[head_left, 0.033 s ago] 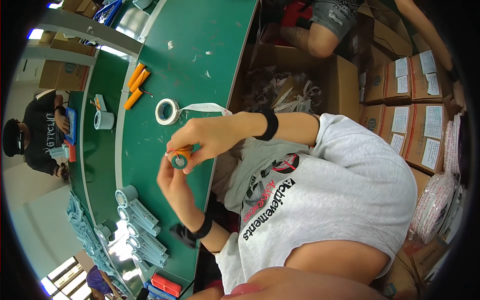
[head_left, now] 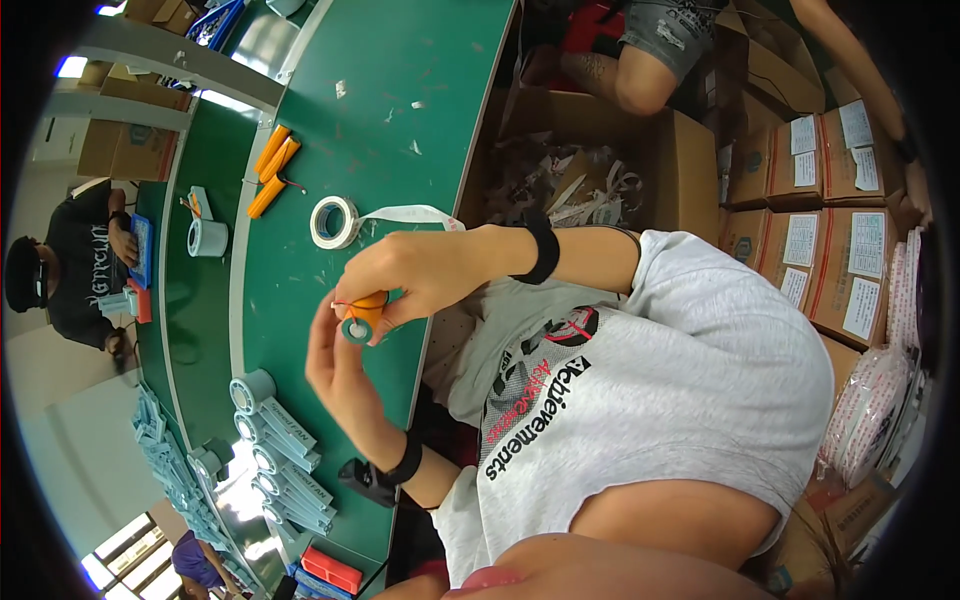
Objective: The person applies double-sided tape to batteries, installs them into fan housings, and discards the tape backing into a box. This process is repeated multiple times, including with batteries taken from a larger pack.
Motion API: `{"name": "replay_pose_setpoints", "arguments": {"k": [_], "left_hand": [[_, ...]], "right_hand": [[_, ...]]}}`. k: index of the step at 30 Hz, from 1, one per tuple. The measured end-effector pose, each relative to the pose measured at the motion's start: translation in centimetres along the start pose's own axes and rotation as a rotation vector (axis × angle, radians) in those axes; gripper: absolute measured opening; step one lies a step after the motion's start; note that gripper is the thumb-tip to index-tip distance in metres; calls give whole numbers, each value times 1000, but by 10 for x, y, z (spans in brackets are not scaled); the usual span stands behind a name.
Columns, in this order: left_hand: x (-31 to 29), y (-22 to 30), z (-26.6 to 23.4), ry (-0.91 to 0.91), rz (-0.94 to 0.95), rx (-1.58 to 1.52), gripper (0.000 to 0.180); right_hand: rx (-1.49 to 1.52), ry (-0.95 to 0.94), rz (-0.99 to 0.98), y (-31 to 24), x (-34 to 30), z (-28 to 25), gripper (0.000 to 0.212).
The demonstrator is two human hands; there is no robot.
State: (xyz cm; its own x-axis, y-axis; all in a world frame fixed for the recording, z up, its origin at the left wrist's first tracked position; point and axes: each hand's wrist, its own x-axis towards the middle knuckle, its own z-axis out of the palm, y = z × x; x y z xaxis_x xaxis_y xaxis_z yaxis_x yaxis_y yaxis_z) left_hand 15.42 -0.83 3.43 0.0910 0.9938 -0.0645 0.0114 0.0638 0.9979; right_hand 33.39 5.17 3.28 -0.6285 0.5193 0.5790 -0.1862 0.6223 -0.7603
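My right hand (head_left: 405, 272), the upper one in the view, is closed around an orange-wrapped cylindrical battery pack (head_left: 368, 306). The pack's round end has a green ring with a pale metal centre, and thin red wire runs across it. Just below, my left hand (head_left: 345, 375) has its fingers stretched out alongside that end. Whether its fingertips touch the wire or pack I cannot tell. A roll of white tape (head_left: 334, 222) lies on the green table near my right hand, its loose strip running toward my wrist. Several more orange battery packs (head_left: 268, 190) with wires lie farther up the table.
Pale blue handheld housings (head_left: 285, 440) stand in a row at the lower left, near a red bin (head_left: 332, 570). A carton (head_left: 690, 170) of scrap strips sits beside the table. Labelled boxes (head_left: 800, 250) are stacked at right. A co-worker (head_left: 85, 265) works across the table.
My left hand has shifted slightly left, its fingers farther from the pack's end. The pack has tilted a little, showing more of its orange side.
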Motion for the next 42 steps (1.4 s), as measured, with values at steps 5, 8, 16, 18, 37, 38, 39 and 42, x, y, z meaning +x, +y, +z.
{"name": "replay_pose_setpoints", "arguments": {"k": [5, 8, 16, 18, 37, 38, 39, 42], "left_hand": [[-14, 55, 18, 24, 288, 194, 25], [-5, 65, 1, -227, 463, 597, 23], [11, 83, 4, -329, -86, 922, 21], [10, 82, 21, -362, 199, 1168, 24], [103, 5, -36, 140, 187, 565, 11], [89, 11, -30, 161, 115, 388, 11], [75, 16, -29, 189, 47, 212, 13], [49, 19, -36, 214, 55, 310, 15]], "right_hand": [[-142, -53, 12, -2, -12, 9, 29], [-129, -93, 122, -9, -13, 6, 28], [-326, -259, 320, -10, -19, 0, 29], [-393, -290, 375, -5, -18, 1, 29], [-611, -44, 313, -10, -58, -11, 17], [-581, -201, 346, -17, -65, -12, 18], [-481, -326, 355, -21, -76, -15, 20], [-131, -386, 446, -32, -87, -37, 26]]}}
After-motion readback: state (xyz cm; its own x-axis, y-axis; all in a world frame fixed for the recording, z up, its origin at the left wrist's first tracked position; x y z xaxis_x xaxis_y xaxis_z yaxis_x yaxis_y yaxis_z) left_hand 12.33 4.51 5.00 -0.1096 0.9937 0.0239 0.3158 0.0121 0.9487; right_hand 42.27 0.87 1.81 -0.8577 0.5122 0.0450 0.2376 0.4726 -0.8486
